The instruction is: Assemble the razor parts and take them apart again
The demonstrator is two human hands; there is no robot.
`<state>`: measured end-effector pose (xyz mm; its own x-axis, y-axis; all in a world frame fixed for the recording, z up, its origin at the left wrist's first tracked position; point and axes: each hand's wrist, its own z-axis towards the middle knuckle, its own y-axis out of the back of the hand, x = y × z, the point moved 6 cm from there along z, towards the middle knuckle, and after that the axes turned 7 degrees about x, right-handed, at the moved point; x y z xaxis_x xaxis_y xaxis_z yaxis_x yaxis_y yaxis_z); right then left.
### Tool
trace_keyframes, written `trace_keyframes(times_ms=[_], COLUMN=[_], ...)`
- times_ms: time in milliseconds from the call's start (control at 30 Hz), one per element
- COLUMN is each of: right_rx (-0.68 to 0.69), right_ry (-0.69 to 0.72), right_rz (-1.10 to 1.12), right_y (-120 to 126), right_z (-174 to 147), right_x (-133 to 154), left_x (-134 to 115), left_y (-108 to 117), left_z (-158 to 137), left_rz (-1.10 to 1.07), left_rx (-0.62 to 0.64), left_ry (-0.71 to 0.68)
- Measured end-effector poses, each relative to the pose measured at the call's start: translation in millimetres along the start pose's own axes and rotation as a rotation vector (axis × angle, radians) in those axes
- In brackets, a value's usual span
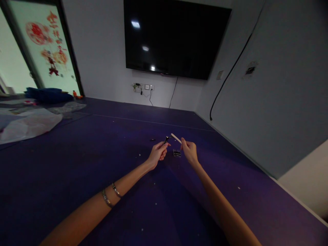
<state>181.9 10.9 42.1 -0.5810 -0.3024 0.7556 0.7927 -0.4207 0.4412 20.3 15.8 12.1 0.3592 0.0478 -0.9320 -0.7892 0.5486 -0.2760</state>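
Note:
My left hand (pixel 158 153) is closed on a small dark, shiny part (pixel 167 139) that sticks up past the fingertips; its kind is too small to make out. Pinched in my right hand (pixel 189 150) is a slim white stick (pixel 175 138) with a rounded end. The stick slants up and left, its tip close to the dark part; whether they touch I cannot tell. Between and just below the hands, a small dark piece with a clear, shiny edge (pixel 176 153) lies on the purple floor (pixel 123 201). A tiny dark bit (pixel 153 139) rests beyond my left hand.
White specks are scattered over the floor. Plastic sheeting (pixel 33 124) and a dark blue cloth heap (pixel 48 95) lie at the far left. A black television (pixel 176 37) hangs on the back wall above sockets (pixel 147 87). A loose black cable (pixel 225 80) runs down the right wall.

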Motion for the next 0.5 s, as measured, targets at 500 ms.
trace_keyframes(times_ms=[500], right_rx=[0.005], right_ry=[-0.022], right_rz=[0.138], right_y=[-11.4], right_z=[-6.5], right_x=[-4.0], left_x=[6.0], left_y=[-27.8], left_z=[-10.4], left_rz=[-0.452], left_rx=[0.284], left_ry=[0.262])
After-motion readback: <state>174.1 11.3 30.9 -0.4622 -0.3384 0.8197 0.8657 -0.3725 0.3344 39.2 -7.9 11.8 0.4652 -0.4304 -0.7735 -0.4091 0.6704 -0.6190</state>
